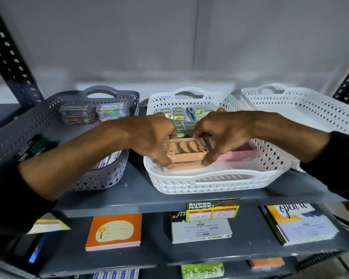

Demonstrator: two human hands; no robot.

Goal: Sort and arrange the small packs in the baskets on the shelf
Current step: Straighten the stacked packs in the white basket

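Observation:
A white perforated basket [210, 183] stands in the middle of the grey shelf. Inside it, my left hand [151, 137] and my right hand [220, 135] both grip a stack of peach-coloured packs [184, 151], one hand at each end. Pink packs [240, 155] lie to the right of the stack, partly behind my right hand. Small blue-and-yellow packs [179, 119] fill the basket's back half. A grey basket [101, 178] on the left holds clear boxes of coloured clips [79, 115] and other packs under my left arm.
A second white basket [314, 105] sits at the right, its inside bare as far as it shows. A price tag [213, 210] hangs on the shelf edge. Notebooks [114, 231] lie on the lower shelf. Slotted uprights [8, 53] frame the rack.

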